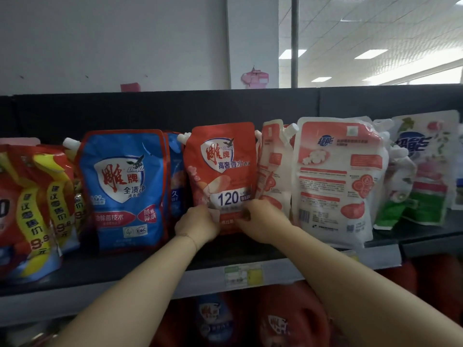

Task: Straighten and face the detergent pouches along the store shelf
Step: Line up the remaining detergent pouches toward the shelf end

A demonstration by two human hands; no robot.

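An orange-red detergent pouch [220,169] with a white spout stands upright, front label outward, in the middle of the dark shelf [140,267]. My left hand [196,225] grips its lower left corner and my right hand [263,220] grips its lower right corner. A blue pouch [122,189] faces front to its left. Right of it a white and red pouch [273,171] stands edge-on, and a larger white pouch [333,181] shows its back label.
Red and yellow pouches [32,209] crowd the shelf's left end, leaning. White and green floral pouches [426,171] lean at the right end. A price tag [243,275] sits on the shelf's front rail. Red detergent jugs [288,319] stand on the shelf below.
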